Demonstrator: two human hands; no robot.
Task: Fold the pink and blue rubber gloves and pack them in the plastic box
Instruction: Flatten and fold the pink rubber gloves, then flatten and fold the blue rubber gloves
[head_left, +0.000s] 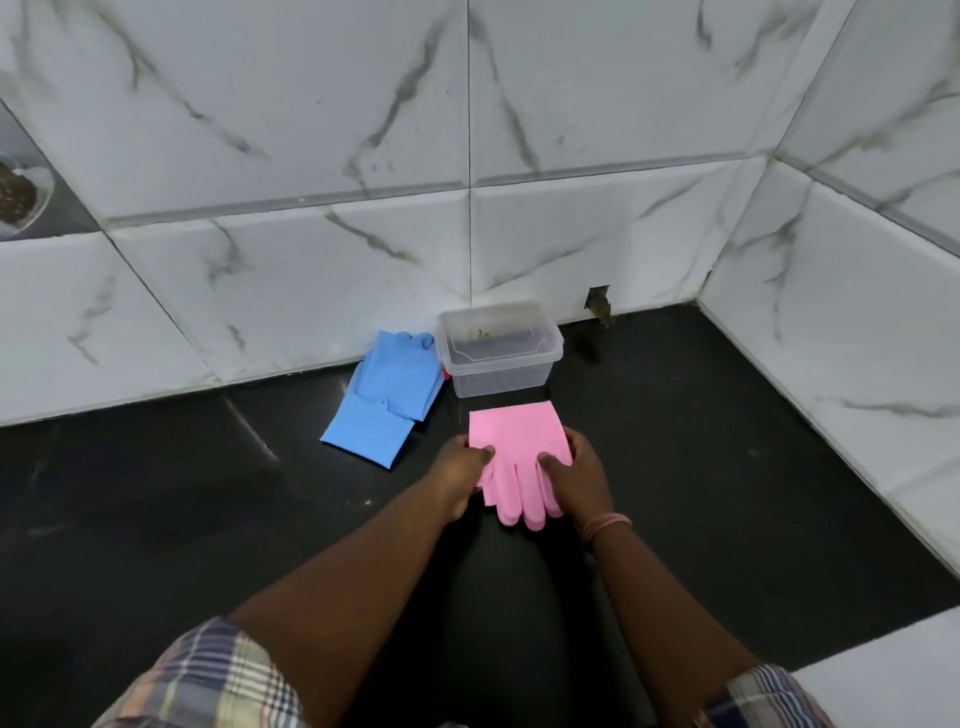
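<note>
- Lying flat on the dark worktop (675, 441), pink gloves (514, 447): pinched at both side edges, probably to steady a fold.
- Left hand (462, 478), right hand (576, 478): each grip clenched on the pink rubber.
- Plastic box (500, 358), just beyond the grip: lidless, apparently empty.
- Blue gloves (387, 400), beyond-left: unpacked, touching the box.
</note>
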